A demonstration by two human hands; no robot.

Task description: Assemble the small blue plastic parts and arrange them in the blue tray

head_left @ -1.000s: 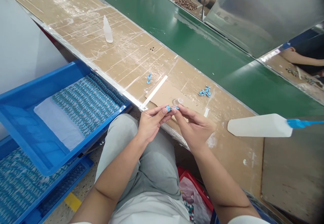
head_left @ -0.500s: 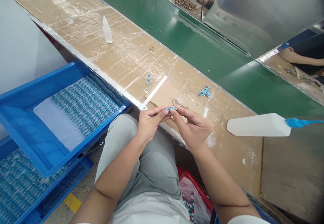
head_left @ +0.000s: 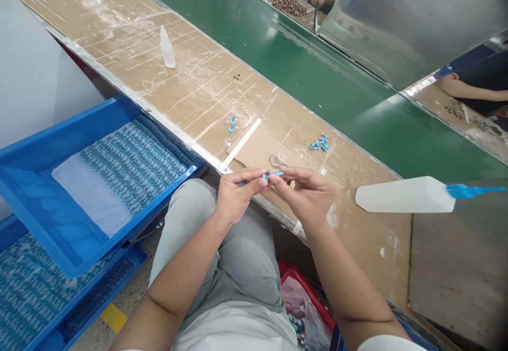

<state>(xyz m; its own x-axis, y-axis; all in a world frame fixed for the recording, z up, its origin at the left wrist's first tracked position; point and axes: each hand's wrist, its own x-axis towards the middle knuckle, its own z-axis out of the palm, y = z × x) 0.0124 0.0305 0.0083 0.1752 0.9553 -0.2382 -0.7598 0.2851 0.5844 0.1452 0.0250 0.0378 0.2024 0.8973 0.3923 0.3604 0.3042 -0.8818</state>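
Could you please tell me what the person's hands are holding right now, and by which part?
A small blue part, pinched between the fingertips: the left hand grips its left end, the right hand its right end. Its finer shape is too small to tell.

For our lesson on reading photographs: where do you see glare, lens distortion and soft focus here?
Head view: glare streaks the taped bench at upper left. Head view: the near bottle looms far larger than the far bottle, a wide-angle effect. Head view: the blue part between left hand and right hand is sharp; the metal panel looks hazy.
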